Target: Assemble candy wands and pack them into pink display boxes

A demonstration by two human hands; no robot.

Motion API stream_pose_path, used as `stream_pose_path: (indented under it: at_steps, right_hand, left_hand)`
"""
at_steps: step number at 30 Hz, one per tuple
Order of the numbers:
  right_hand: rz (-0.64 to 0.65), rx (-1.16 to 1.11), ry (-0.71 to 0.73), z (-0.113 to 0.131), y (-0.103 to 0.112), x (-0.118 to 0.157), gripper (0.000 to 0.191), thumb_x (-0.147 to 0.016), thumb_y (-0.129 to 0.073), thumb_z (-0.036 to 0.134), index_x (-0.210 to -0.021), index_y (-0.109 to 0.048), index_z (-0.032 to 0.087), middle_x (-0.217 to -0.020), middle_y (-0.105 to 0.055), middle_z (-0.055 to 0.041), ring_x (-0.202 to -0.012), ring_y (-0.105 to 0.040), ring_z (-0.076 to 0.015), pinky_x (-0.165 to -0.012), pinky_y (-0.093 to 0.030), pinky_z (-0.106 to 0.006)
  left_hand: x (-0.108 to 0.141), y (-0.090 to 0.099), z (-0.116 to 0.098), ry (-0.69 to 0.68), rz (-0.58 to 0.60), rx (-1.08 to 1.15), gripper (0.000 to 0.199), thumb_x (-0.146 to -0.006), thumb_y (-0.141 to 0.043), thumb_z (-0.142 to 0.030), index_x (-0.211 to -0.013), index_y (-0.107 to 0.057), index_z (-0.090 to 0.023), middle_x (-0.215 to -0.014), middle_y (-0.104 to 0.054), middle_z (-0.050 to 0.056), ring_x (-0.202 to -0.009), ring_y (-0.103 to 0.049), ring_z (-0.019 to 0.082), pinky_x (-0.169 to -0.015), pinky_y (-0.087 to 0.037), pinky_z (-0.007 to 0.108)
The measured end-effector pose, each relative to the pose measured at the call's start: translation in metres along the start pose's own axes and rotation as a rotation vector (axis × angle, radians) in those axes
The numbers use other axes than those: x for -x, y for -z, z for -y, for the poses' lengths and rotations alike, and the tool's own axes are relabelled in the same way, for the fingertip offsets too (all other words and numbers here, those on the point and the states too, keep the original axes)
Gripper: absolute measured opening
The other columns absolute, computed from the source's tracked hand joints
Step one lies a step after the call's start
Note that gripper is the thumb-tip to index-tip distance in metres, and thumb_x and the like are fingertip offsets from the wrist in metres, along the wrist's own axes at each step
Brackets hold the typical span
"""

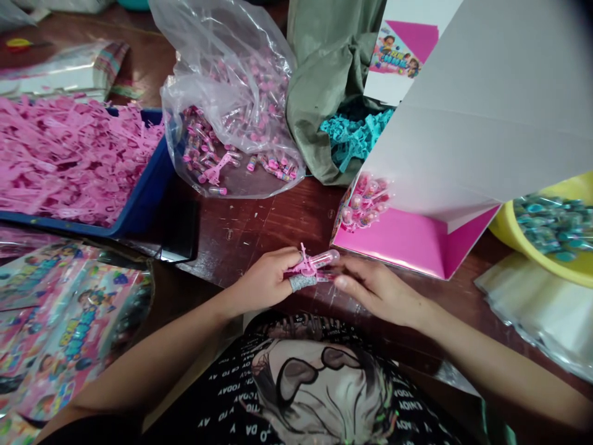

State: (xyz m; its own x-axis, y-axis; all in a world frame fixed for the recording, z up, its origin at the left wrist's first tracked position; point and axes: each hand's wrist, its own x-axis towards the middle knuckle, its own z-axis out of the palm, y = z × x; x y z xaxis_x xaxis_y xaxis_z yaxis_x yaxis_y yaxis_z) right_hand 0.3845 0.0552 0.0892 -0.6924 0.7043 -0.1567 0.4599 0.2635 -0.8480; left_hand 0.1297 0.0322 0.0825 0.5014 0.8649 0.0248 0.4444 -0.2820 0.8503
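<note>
Over the near part of the table, my left hand (pixel 269 275) is closed around a pink plastic piece with thin arms and a clear, round-ended tube (pixel 327 258). A grey wrap covers its thumb. Just below that tube, a second pink tube (pixel 325 278) sticks out toward the right. My right hand (pixel 382 287) comes in from the right, thumb and fingers closed at the end of this second tube. The fingers partly hide where the pieces meet.
A blue bin (pixel 139 207) of pink plastic pieces stands left; a clear bag (pixel 259 185) of pink-capped tubes lies ahead. A green sack (pixel 308 123) holds teal pieces. An open box (pixel 398 247) contains pink-filled tubes; a yellow basin (pixel 514 232) holds teal-capped ones. Printed packaging (pixel 78 334) lies left.
</note>
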Motion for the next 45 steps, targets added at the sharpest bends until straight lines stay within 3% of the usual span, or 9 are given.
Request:
stream_pose_path:
  at_steps: [3, 7, 12, 16, 22, 28, 38, 42, 45]
  right_hand:
    - [-0.077, -0.040, -0.005, -0.001, -0.001, 0.004, 0.041, -0.091, -0.066, 0.046, -0.123, -0.058, 0.023, -0.100, -0.071, -0.0025, -0.066, -0.061, -0.0124, -0.058, -0.050, -0.029]
    - [-0.102, -0.041, -0.054, -0.002, -0.003, 0.003, 0.036, -0.102, -0.046, 0.044, -0.082, -0.065, 0.021, -0.071, -0.068, 0.0003, -0.063, -0.061, -0.0122, -0.062, -0.048, -0.030]
    - [-0.208, -0.046, 0.004, 0.000, 0.001, 0.003, 0.034, -0.093, -0.064, 0.047, -0.115, -0.067, 0.021, -0.100, -0.075, -0.0022, -0.067, -0.065, -0.0119, -0.061, -0.051, -0.028]
    - [-0.270, 0.151, 0.062, 0.003, 0.014, 0.009, 0.029, -0.096, -0.061, 0.047, -0.105, -0.072, 0.022, -0.091, -0.077, -0.0007, -0.072, -0.069, -0.0144, -0.066, -0.053, -0.029]
    - [-0.705, 0.768, 0.102, -0.004, 0.052, 0.001, 0.033, -0.098, -0.059, 0.041, -0.127, -0.068, 0.028, -0.122, -0.071, -0.0047, -0.084, -0.070, -0.0152, -0.052, -0.046, -0.026]
    - [-0.705, 0.825, 0.128, -0.032, 0.063, -0.004, 0.022, -0.096, -0.061, 0.025, -0.115, -0.073, 0.025, -0.119, -0.072, -0.0022, -0.090, -0.071, -0.0138, -0.054, -0.047, -0.023]
    - [-0.797, 0.720, 0.116, -0.043, 0.056, 0.000, 0.021, -0.096, -0.062, 0.031, -0.112, -0.074, 0.024, -0.110, -0.068, -0.0057, -0.077, -0.064, -0.0139, -0.049, -0.044, -0.024]
    - [-0.747, 0.484, 0.202, -0.029, 0.065, 0.023, 0.056, -0.092, -0.067, 0.032, -0.146, -0.051, 0.030, -0.134, -0.056, -0.0100, -0.083, -0.062, -0.0155, -0.060, -0.056, -0.029]
    - [-0.446, 0.173, 0.264, -0.015, 0.062, 0.036, 0.079, -0.091, -0.067, 0.028, -0.158, -0.026, 0.038, -0.153, -0.040, -0.0097, -0.084, -0.063, -0.0147, -0.066, -0.061, -0.032]
  left_hand:
    - [-0.002, -0.001, 0.001, 0.023, 0.013, 0.033, 0.009, -0.095, -0.059, -0.021, -0.099, -0.066, -0.017, -0.092, -0.064, 0.004, -0.083, -0.059, 0.015, -0.076, -0.047, 0.029]
    - [-0.005, -0.005, 0.002, -0.013, -0.022, 0.051, 0.008, -0.095, -0.062, -0.025, -0.095, -0.065, -0.017, -0.090, -0.063, 0.002, -0.081, -0.057, 0.014, -0.073, -0.044, 0.026]
    - [-0.012, -0.012, 0.002, -0.015, -0.087, 0.054, 0.018, -0.096, -0.062, -0.030, -0.084, -0.061, -0.016, -0.079, -0.055, 0.000, -0.072, -0.052, 0.012, -0.066, -0.041, 0.025]
    - [-0.017, -0.016, 0.002, -0.086, -0.120, 0.021, 0.016, -0.096, -0.062, -0.027, -0.084, -0.062, -0.016, -0.080, -0.057, 0.001, -0.074, -0.055, 0.014, -0.067, -0.044, 0.027]
    - [-0.055, -0.014, 0.015, -0.238, -0.397, 0.042, 0.043, -0.095, -0.061, -0.024, -0.138, -0.055, -0.020, -0.136, -0.061, 0.014, -0.125, -0.058, 0.025, -0.108, -0.046, 0.044]
    - [-0.099, -0.032, 0.011, -0.310, -0.318, -0.018, 0.044, -0.097, -0.059, -0.031, -0.139, -0.054, -0.020, -0.137, -0.063, 0.014, -0.126, -0.061, 0.027, -0.109, -0.049, 0.044]
    - [-0.101, -0.028, 0.003, -0.366, -0.339, -0.070, 0.049, -0.096, -0.059, -0.028, -0.144, -0.050, -0.021, -0.146, -0.057, 0.012, -0.138, -0.051, 0.026, -0.122, -0.033, 0.048]
    - [-0.072, -0.022, -0.013, -0.187, -0.328, 0.352, 0.035, -0.091, -0.068, -0.031, -0.125, -0.066, -0.021, -0.126, -0.069, 0.011, -0.118, -0.063, 0.026, -0.109, -0.046, 0.046]
    - [-0.051, -0.037, -0.020, 0.184, 0.022, 0.987, 0.027, -0.087, -0.072, -0.041, -0.099, -0.073, -0.017, -0.088, -0.073, 0.008, -0.071, -0.066, 0.017, -0.067, -0.054, 0.030]
